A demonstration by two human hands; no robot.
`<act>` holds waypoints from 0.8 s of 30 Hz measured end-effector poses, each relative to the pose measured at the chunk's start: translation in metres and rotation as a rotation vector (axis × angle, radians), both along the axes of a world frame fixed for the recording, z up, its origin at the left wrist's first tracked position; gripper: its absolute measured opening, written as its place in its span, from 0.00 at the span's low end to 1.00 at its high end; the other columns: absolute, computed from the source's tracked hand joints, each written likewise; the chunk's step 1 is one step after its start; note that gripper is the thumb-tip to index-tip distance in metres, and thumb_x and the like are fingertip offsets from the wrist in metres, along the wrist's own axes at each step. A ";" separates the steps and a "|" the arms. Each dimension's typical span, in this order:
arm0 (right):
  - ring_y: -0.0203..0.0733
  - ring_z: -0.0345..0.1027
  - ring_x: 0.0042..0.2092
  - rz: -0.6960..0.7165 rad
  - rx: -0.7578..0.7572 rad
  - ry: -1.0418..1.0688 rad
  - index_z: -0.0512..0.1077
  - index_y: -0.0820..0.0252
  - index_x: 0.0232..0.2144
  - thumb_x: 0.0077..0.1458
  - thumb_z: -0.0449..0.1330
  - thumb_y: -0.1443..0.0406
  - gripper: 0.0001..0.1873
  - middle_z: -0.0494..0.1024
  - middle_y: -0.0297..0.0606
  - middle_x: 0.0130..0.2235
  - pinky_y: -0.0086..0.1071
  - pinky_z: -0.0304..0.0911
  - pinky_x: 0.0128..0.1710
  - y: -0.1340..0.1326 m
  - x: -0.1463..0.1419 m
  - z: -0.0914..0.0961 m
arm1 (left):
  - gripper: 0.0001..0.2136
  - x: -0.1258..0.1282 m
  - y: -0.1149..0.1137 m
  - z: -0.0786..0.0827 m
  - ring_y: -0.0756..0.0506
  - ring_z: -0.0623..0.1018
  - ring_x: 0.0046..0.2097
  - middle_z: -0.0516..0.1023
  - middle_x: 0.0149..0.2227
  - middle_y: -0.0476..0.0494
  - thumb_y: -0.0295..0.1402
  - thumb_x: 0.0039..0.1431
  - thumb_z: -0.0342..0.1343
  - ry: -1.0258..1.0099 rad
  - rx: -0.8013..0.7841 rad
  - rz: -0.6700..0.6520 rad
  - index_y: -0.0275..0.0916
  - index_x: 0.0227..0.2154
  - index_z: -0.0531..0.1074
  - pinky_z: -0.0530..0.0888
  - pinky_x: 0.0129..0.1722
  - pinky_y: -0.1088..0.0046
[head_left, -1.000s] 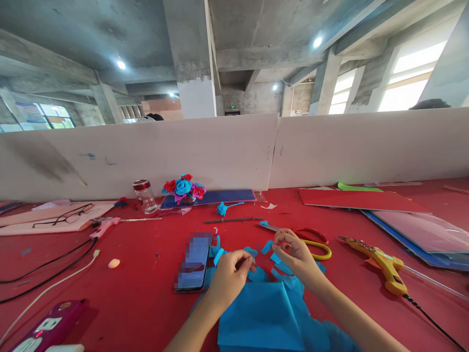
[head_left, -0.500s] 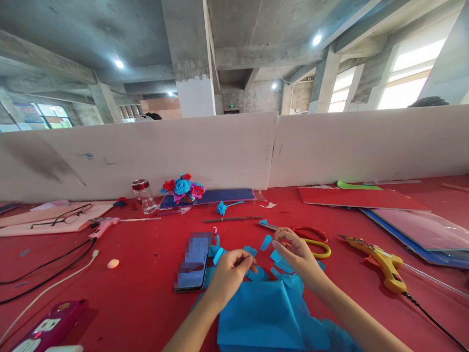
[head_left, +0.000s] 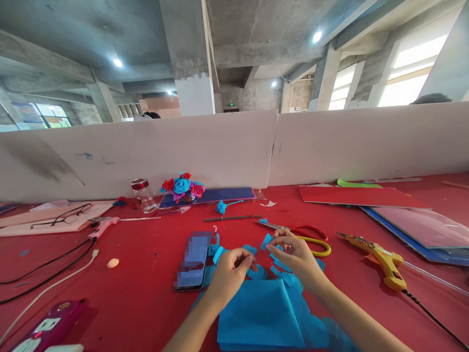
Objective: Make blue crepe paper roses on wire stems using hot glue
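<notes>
My left hand (head_left: 229, 274) is curled into a pinch above a sheet of blue paper (head_left: 262, 315), with thumb and fingers pressed together; what it holds is too small to make out. My right hand (head_left: 293, 254) is also closed in a pinch, and a small blue paper piece (head_left: 265, 241) sticks out at its fingertips. Several cut blue scraps (head_left: 280, 264) lie between and under the two hands. A phone (head_left: 193, 260) lies just left of my left hand. Red and yellow scissors (head_left: 306, 234) rest just beyond my right hand.
A yellow glue gun (head_left: 381, 256) with a black cord lies at right, beside stacked coloured sheets (head_left: 417, 225). At the back stand a paper flower bouquet (head_left: 183, 188), a glass jar (head_left: 143, 194) and a single blue paper flower (head_left: 222, 207). Glasses (head_left: 64, 215), cables and a power strip (head_left: 47, 330) lie at left.
My right hand has shifted slightly left and lower, toward my left hand, keeping its pinch on the blue piece. My left hand has barely moved.
</notes>
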State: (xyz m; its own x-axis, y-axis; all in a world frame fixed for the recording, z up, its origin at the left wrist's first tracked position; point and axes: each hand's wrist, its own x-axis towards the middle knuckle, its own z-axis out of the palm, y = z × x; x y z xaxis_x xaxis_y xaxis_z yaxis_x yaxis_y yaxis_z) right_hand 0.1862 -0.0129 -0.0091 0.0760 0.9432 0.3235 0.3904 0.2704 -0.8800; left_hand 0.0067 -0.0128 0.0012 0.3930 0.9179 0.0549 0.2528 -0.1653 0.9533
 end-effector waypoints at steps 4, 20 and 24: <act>0.39 0.60 0.36 0.030 -0.008 0.037 0.72 0.57 0.22 0.48 0.57 0.60 0.09 0.63 0.35 0.35 0.31 0.56 0.32 -0.001 0.000 0.000 | 0.11 0.001 0.002 -0.002 0.46 0.73 0.31 0.76 0.26 0.45 0.37 0.55 0.47 0.001 -0.015 0.000 0.37 0.25 0.71 0.67 0.30 0.74; 0.35 0.58 0.29 -0.018 -0.058 0.082 0.74 0.58 0.21 0.45 0.59 0.57 0.11 0.63 0.36 0.34 0.29 0.54 0.24 -0.003 -0.005 -0.001 | 0.12 0.001 -0.002 0.001 0.44 0.74 0.34 0.77 0.27 0.44 0.38 0.55 0.48 0.014 0.027 0.023 0.37 0.26 0.72 0.68 0.33 0.72; 0.34 0.56 0.27 -0.027 -0.071 0.105 0.74 0.58 0.22 0.44 0.60 0.56 0.11 0.62 0.35 0.34 0.28 0.51 0.22 -0.004 -0.005 0.000 | 0.12 0.001 -0.002 0.001 0.44 0.74 0.34 0.76 0.27 0.44 0.38 0.55 0.48 0.013 0.052 0.027 0.37 0.24 0.71 0.67 0.33 0.73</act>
